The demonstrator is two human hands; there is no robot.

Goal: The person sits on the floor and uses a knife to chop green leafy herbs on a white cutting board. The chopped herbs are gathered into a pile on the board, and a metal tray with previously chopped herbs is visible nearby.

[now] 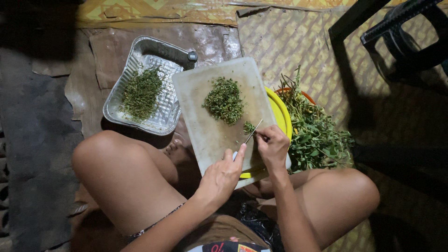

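Note:
A pale cutting board [205, 130] rests on a yellow bowl [281, 114] in front of my bare knees. A pile of chopped green herbs [224, 100] lies in the board's middle. My left hand [224, 175] is shut on the handle of a thin knife [253, 130], whose blade points up and right toward a small clump of herbs [248, 127]. My right hand [273, 145] pinches that clump against the board, right beside the blade.
A foil tray [140, 46] holding chopped herbs [141, 93] sits left of the board. Leafy green stems [315, 135] are heaped to the right of the bowl on a woven mat. A dark plastic chair [401, 32] stands at the upper right.

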